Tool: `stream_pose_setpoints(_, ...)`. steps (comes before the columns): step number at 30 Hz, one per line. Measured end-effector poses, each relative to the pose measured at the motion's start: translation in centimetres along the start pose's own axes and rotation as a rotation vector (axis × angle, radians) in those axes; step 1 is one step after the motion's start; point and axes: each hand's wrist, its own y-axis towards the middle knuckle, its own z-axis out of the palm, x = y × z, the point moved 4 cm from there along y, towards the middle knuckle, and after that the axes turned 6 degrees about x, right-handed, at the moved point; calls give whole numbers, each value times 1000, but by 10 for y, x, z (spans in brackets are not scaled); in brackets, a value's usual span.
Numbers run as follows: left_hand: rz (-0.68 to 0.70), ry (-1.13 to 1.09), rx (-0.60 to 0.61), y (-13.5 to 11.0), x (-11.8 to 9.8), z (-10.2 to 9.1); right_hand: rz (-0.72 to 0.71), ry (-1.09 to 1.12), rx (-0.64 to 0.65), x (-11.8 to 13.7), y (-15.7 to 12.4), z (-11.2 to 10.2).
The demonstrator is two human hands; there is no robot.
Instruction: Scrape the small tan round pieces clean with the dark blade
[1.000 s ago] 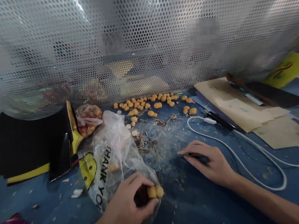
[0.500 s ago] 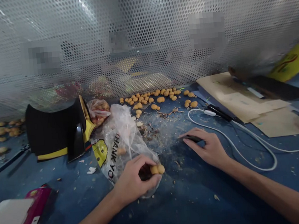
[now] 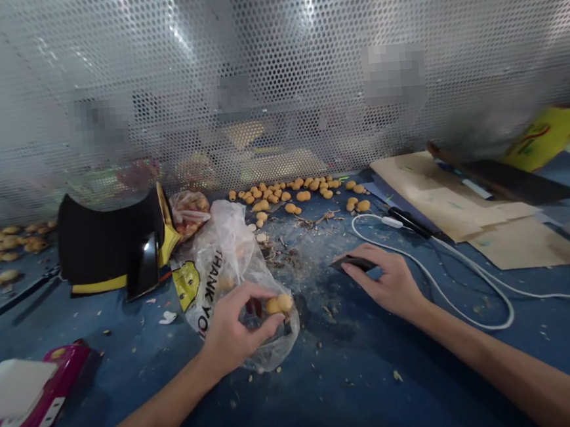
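Note:
A small tan two-lobed gourd (image 3: 279, 303) is pinched between the thumb and forefinger of my left hand (image 3: 242, 325). That hand is over the lower end of a clear plastic bag (image 3: 235, 244) printed with THANK YOU and a yellow face. My right hand (image 3: 389, 278) grips a small black tool (image 3: 358, 262), its narrow end pointing left; its exact kind is hard to make out. Dry brown scraps (image 3: 286, 256) lie on the blue table (image 3: 348, 386) between the bag and my right hand.
Several similar gourds (image 3: 307, 185) line the foot of a perforated metal panel (image 3: 293, 61). On the left are a black curved piece (image 3: 109, 240) with yellow edging and a magenta box (image 3: 57, 396). A white cable (image 3: 432, 274) loops past my right forearm, near brown paper sheets (image 3: 441, 188).
My left hand, still pinching the gourd, has shifted left and slightly up. In my right hand the black tool now shows more of its length. The view has turned slightly.

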Motion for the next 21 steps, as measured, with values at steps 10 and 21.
stream_pose_setpoints(10,176,81,-59,0,-2,-4,169,-97,-111,-32,5,-16)
stream_pose_setpoints(21,-42,-149,99,2,7,2,177,-24,51,-18,3,-9)
